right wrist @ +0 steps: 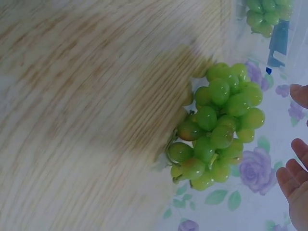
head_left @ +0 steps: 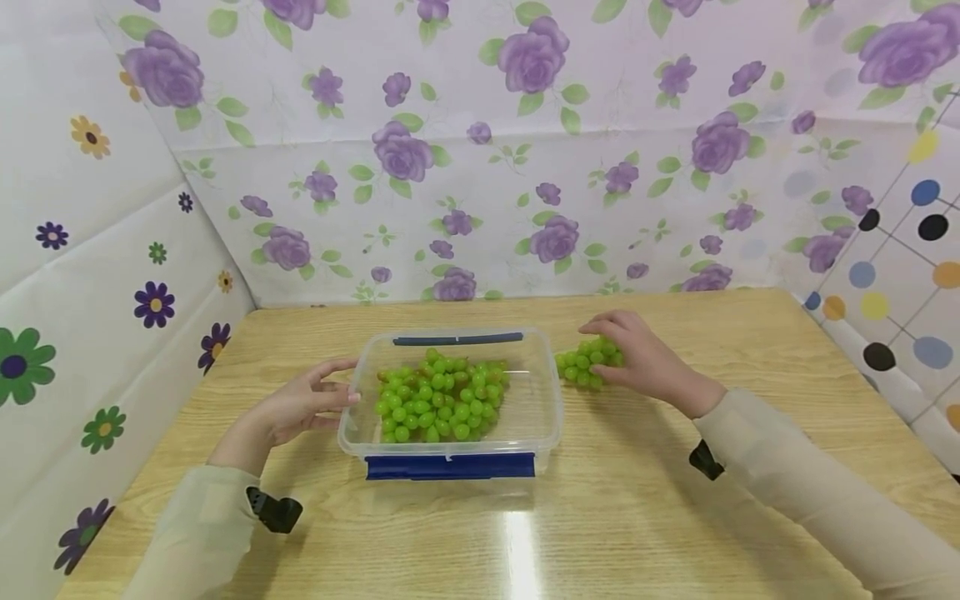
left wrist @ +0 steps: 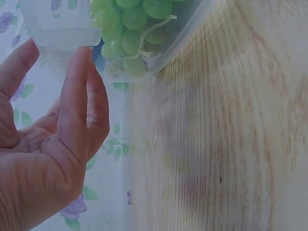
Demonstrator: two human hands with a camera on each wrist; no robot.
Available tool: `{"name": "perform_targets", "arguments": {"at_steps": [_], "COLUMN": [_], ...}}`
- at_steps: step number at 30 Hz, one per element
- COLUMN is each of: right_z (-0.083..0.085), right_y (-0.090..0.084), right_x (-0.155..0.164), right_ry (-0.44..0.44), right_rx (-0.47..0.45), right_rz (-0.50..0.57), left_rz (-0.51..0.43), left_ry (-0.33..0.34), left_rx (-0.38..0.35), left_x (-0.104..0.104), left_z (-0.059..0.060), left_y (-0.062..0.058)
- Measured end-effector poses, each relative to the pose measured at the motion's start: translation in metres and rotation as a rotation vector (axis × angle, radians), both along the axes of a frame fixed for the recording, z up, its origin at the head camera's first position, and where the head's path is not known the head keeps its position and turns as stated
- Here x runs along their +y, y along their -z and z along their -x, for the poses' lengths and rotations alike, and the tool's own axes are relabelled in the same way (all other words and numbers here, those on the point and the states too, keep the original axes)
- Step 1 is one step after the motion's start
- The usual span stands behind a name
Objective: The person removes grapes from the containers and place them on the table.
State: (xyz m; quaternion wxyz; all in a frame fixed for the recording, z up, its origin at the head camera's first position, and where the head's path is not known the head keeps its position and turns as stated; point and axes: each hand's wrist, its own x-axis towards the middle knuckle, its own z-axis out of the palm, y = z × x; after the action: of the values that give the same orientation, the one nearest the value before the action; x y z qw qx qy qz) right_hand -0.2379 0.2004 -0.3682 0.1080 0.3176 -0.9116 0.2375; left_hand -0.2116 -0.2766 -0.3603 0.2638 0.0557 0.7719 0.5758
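Observation:
A clear plastic container (head_left: 525,417) with blue clips stands on the table, holding several green grapes (head_left: 442,400). My left hand (head_left: 303,408) is at its left side, fingers loosely bent, fingertips against the rim. Seen from the left wrist, this hand (left wrist: 53,130) meets the container wall (left wrist: 62,41) with a fingertip, thumb spread apart. Right of the container lies a separate bunch of green grapes (head_left: 581,364). Over it hovers my right hand (head_left: 637,358), thumb and fingers parted. From the right wrist view, a gap shows between that bunch (right wrist: 216,130) and the fingers (right wrist: 288,185).
The wooden table (head_left: 622,517) carries the container and the loose bunch. Behind it rises a wall covering with purple roses (head_left: 532,58). Flowered sheeting (head_left: 90,250) closes the left side, and dotted sheeting (head_left: 900,275) the right.

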Motion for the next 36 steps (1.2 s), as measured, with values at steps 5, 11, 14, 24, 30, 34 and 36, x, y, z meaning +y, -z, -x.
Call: {"name": "perform_targets", "arguments": {"at_steps": [5, 11, 14, 24, 30, 34, 36], "right_z": [-0.001, -0.003, -0.003, -0.004, -0.005, -0.006, -0.007], "right_y": [-0.004, -0.007, -0.008, -0.011, -0.011, -0.012, -0.013], "right_x": [-0.006, -0.011, -0.013, -0.020, -0.027, -0.030, -0.033], "right_ry": [-0.013, -0.032, -0.041, -0.072, -0.093, -0.108, -0.113], "right_rx": [0.001, 0.018, 0.021, 0.051, 0.066, 0.081, 0.087], "right_rz": [-0.001, 0.003, 0.008, 0.022, 0.033, 0.031, 0.030], "left_rz": [0.005, 0.000, 0.000, -0.013, -0.025, -0.030, -0.033], "left_ry": [0.001, 0.002, -0.009, -0.003, -0.009, -0.003, -0.004], "left_rx": [0.004, 0.001, -0.009, -0.008, -0.016, -0.018, -0.019], "left_x": [0.000, 0.000, 0.001, 0.000, 0.000, 0.000, 0.000], "left_z": [-0.001, 0.001, 0.001, 0.000, 0.001, 0.000, 0.000], "left_y": [0.000, 0.000, 0.000, 0.000, 0.001, 0.001, 0.000]}}
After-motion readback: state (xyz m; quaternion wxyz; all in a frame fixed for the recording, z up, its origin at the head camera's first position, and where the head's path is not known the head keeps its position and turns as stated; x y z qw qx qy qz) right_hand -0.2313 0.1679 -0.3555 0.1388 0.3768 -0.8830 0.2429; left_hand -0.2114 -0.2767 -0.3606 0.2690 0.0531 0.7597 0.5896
